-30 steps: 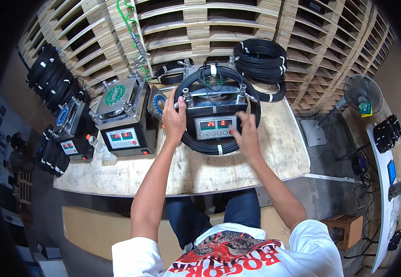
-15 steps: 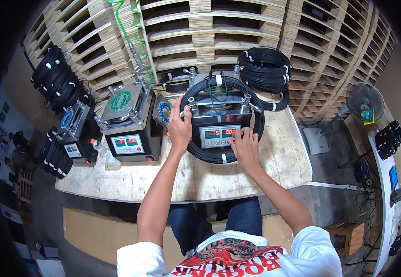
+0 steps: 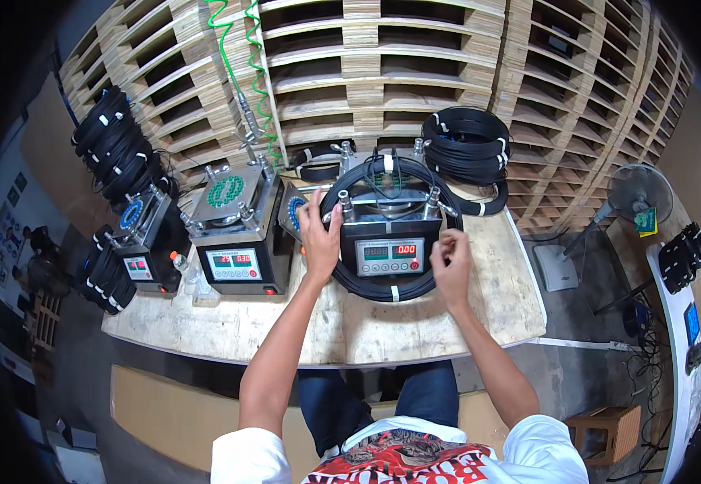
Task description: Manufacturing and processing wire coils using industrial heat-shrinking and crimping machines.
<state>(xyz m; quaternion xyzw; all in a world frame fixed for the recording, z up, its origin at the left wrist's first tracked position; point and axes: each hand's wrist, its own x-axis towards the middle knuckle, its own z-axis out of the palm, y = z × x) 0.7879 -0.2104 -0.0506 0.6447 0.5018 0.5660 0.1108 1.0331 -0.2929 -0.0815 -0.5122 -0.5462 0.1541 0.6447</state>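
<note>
The left hand [image 3: 320, 242], fingers pointing up, rests against the left side of a black cable coil [image 3: 370, 291] at the frame's centre; whether it grips, I cannot tell. The coil rings a black machine [image 3: 391, 224] with a digital control panel [image 3: 391, 256]. Just right, the right hand [image 3: 453, 266] is loosely curled, unclenched, seemingly holding nothing.

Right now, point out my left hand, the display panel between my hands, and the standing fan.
Left hand [image 3: 319, 242]: head view, back of the hand.
Display panel [image 3: 390, 258]: head view, its front face's middle.
Standing fan [image 3: 631, 192]: head view, its round grille.
</note>
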